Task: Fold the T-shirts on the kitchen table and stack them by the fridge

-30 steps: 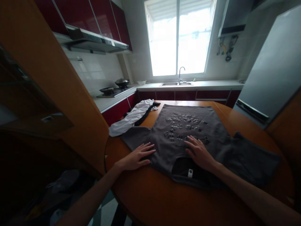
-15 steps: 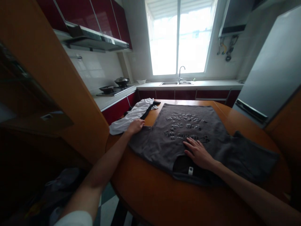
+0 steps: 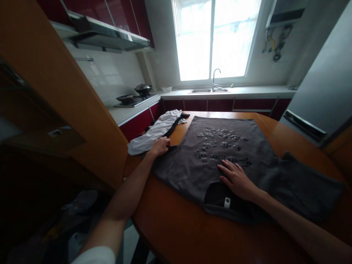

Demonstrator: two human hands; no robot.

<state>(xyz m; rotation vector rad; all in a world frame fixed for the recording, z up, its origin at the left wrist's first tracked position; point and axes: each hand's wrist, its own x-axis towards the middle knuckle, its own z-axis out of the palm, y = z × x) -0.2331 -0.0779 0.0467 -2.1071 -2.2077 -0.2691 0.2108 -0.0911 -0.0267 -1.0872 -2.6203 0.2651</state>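
While the shirt (image 3: 258, 170) was spread on the table (image 3: 187, 227), its sleeve (image 3: 168, 161) was held at the edge by the curled left hand (image 3: 160, 146). Near the neck (image 3: 220, 212), the shirt was touched by the flat right hand (image 3: 238, 181) — nothing was gripped there. Any pull was best kept soft and even.

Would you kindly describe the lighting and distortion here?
In the head view, the window is blown out, the table glares along its far edge, lettering on the shirt glints, the lower left sinks into shadow, and the fridge leans, probably lens distortion.
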